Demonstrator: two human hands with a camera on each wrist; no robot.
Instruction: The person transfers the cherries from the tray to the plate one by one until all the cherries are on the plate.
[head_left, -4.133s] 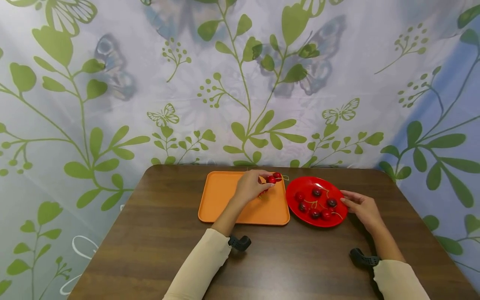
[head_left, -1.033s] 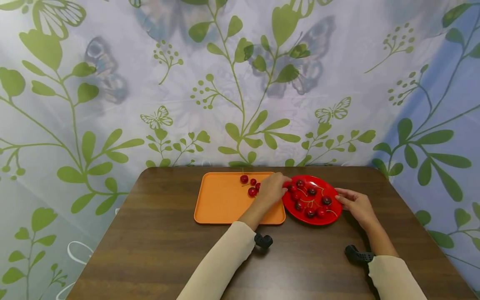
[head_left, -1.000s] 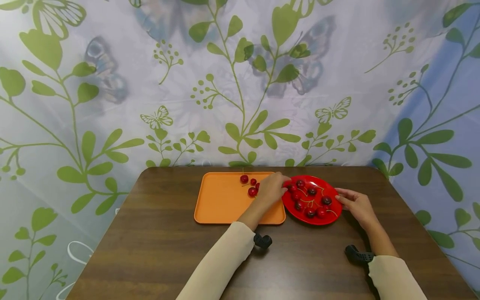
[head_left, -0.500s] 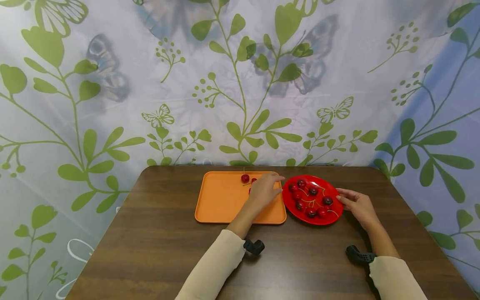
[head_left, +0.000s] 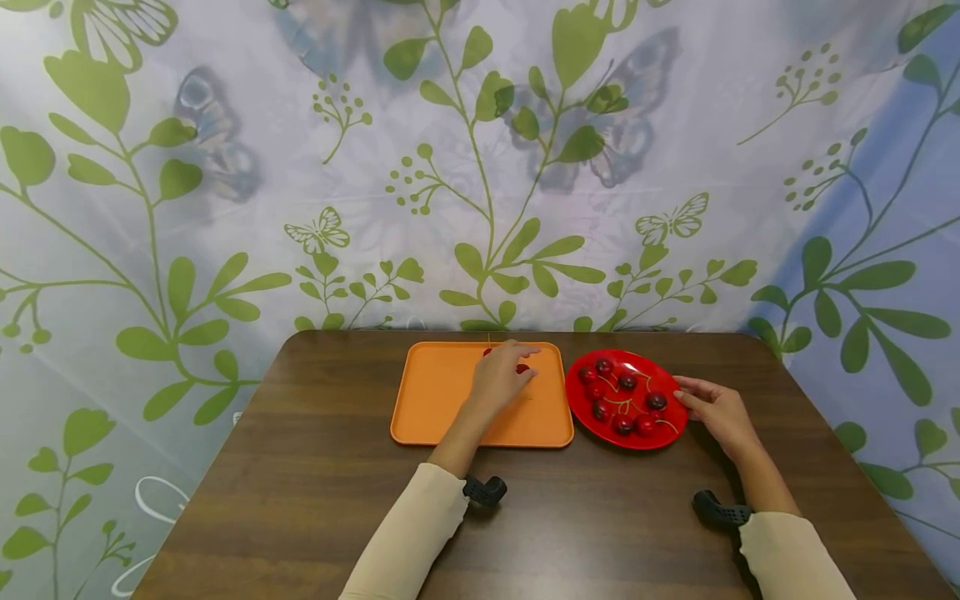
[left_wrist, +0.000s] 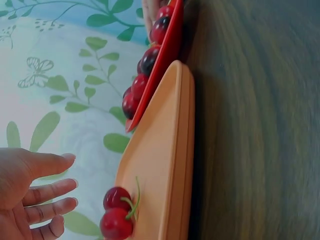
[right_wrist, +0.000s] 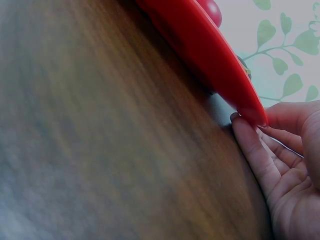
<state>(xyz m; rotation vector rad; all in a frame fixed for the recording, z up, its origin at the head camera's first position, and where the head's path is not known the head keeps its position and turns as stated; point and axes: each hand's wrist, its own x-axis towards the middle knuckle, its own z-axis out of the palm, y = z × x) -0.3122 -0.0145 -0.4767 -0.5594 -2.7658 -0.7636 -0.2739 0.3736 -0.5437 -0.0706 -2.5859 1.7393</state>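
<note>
My left hand [head_left: 495, 379] hovers over the right half of an orange tray [head_left: 431, 404]. Its fingers are spread and hold nothing, as the left wrist view shows. Close to the fingertips a pair of red cherries [left_wrist: 116, 224] with joined green stems lies on the tray. In the head view this hand partly covers the tray's cherries. On the right, my right hand [head_left: 718, 419] pinches the rim of a red plate [head_left: 636, 360], thumb on one face and fingers on the other. Several red and dark cherries [head_left: 623, 425] with stems lie on that plate.
Tray and plate sit side by side near the far edge of a brown wooden table [head_left: 570, 517]. Behind it hangs a cloth [head_left: 480, 183] printed with leaves and butterflies. A black wrist mount [head_left: 486, 492] is on each forearm.
Four seconds ago my left hand held cherries above the tray. It then reached the plate's left edge, where more cherries now lie, and came back left over the tray. My right hand keeps its grip.
</note>
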